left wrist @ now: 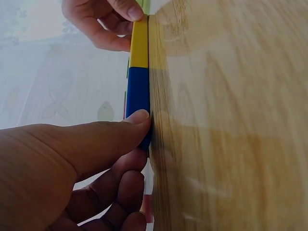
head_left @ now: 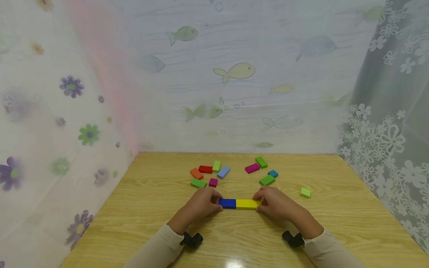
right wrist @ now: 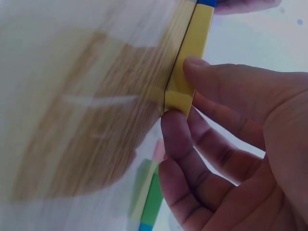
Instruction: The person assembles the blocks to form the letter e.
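Observation:
A blue block [head_left: 228, 203] and a longer yellow block [head_left: 246, 204] lie end to end on the wooden table, their short faces touching. My left hand [head_left: 202, 203] pinches the blue block at its left end, thumb on the near side, as the left wrist view [left wrist: 137, 91] also shows. At the other end my right hand [head_left: 278, 203] pinches the yellow block [right wrist: 195, 41] between thumb and fingers. Both blocks sit flat on the tabletop in one straight line.
Behind the hands lie a red block [head_left: 205, 169], an orange block [head_left: 196, 173], a light blue block [head_left: 223, 172], a magenta block [head_left: 252, 168] and several green ones. A small lime block [head_left: 305, 192] lies to the right. Patterned curtains [head_left: 234, 111] surround the table [head_left: 161, 167].

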The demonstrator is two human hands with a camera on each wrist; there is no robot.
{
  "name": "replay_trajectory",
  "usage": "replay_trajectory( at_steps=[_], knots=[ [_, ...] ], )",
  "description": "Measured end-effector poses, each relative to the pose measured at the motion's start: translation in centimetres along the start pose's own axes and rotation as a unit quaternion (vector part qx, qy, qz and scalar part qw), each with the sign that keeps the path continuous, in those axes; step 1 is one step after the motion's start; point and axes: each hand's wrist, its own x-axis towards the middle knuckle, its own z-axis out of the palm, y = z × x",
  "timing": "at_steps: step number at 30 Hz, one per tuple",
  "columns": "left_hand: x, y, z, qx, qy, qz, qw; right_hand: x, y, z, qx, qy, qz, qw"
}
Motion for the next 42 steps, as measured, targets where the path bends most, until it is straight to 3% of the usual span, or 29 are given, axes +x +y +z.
replay_trajectory(
  at_steps=[9, 17, 32, 42],
  knots=[
    [-0.2, 0.0, -0.2, -0.033, -0.008, -0.016, 0.9993, -0.1, 0.1, -0.2, 0.018, -0.005, 0.006, 0.9998],
    [-0.2, -1.1, -0.1, -0.075, -0.005, -0.040, 0.9964, 0.2, 0.7, -1.0, 0.039, 0.003, 0.046, 0.9982],
    [0.1, -1.8, -0.5, -0.112, -0.011, -0.050, 0.9924, 2.1, 4.4, -3.3, -0.016, 0.091, 0.068, 0.9934],
    [0.1, -2.1, -0.5, -0.118, -0.008, -0.046, 0.9919, 3.3, 6.3, -3.5, -0.026, 0.076, 0.085, 0.9931]
  ],
)
